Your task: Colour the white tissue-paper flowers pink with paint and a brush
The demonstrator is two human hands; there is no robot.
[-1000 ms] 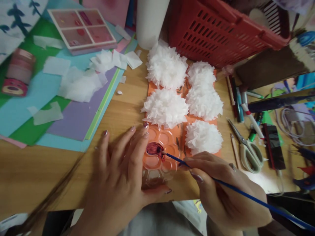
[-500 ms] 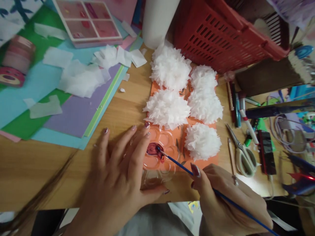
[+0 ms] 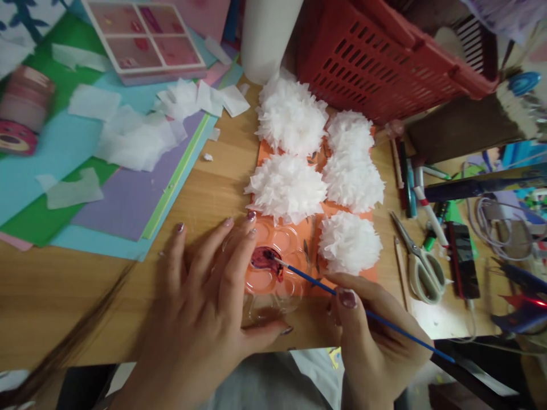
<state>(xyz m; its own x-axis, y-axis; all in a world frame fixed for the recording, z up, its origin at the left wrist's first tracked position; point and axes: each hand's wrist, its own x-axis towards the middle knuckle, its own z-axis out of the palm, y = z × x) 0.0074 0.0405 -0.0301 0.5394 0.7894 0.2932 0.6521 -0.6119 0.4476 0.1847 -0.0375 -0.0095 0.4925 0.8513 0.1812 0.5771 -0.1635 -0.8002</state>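
Between the thumb and fingers of my right hand (image 3: 376, 330) is a thin blue paintbrush (image 3: 314, 281). Its tip touches the dark purple-red paint (image 3: 265, 259) in the middle of a clear plastic palette (image 3: 287, 238) with round wells. My left hand (image 3: 213, 296) lies spread over the palette's left side, fingertips on it and on the table. Under the palette is an orange sheet (image 3: 308, 228) with dark leaf-like marks. Several fluffy white tissue pompoms (image 3: 287, 188) sit on that sheet beyond the palette.
Coloured paper (image 3: 115, 199) with white tissue scraps (image 3: 132, 139) and a four-part box (image 3: 145, 42) lies at left. A red basket (image 3: 363, 62) and a white cylinder (image 3: 269, 40) stand behind. Scissors (image 3: 421, 262), a pencil (image 3: 401, 270), pens and a phone-like black device (image 3: 464, 259) lie at right.
My right hand has shifted its grip and turned, with the brush now lying flatter, its tip still in the paint. The left hand stays in place. The view has shifted slightly.
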